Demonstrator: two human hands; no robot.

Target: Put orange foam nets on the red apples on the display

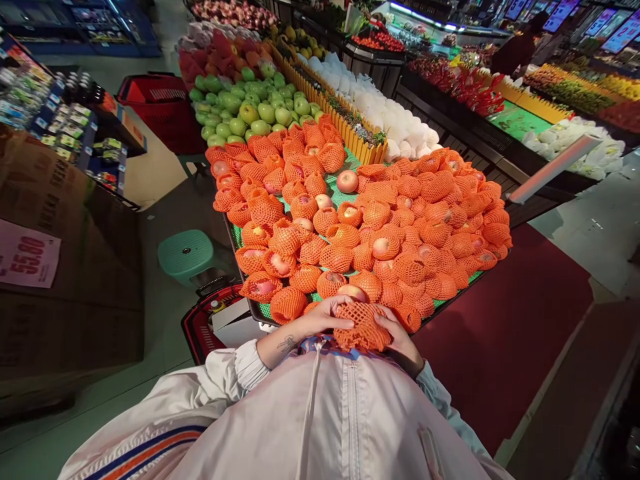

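Close to my body, at the front edge of the fruit stand, both hands grip one orange foam net sleeve (pixel 363 327). My left hand (pixel 323 316) has its thumb and fingers on the sleeve's left side, while my right hand (pixel 401 337) holds the right side. A pinkish apple (pixel 351 292) shows just beyond the sleeve, touching or nearly touching it; whether it sits partly inside is unclear. Around them lie many apples in orange foam nets (pixel 336 257). One bare red apple (pixel 347 181) rests farther back on the green mat.
Green apples (pixel 250 110) are piled behind, beside a yellow picket divider (pixel 345 120) and white-wrapped fruit (pixel 395 120). To the left are a green stool (pixel 185 255), a red shopping basket (pixel 200 327) and cardboard boxes (pixel 75 300). A person (pixel 517 50) stands far off at right.
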